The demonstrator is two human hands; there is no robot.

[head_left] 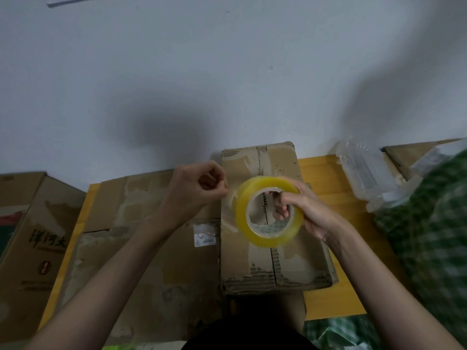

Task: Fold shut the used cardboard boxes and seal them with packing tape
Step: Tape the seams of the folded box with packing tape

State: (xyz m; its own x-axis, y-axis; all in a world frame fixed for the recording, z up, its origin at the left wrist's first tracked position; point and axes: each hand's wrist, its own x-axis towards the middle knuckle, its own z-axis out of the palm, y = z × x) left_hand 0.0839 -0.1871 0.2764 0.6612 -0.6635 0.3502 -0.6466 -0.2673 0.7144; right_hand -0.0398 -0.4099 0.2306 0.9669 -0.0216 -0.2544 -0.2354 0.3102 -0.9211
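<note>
Roll of clear packing tape (269, 210), gripped by right hand (307, 210) with fingers through core, above closed cardboard box (275, 263); left hand (199, 188) alongside, pinching the tape's loose end.

— What sort of place is this?
— A plain room at home, used for packing: a bare white wall (227, 72) at twelve o'clock and an orange wooden table (326, 170) below.
— Anything else?
— Worn flattened cardboard boxes (141, 248) at nine o'clock, clear air-cushion plastic wrap (366, 173) at two, green checked cloth (434, 223) at three.
</note>
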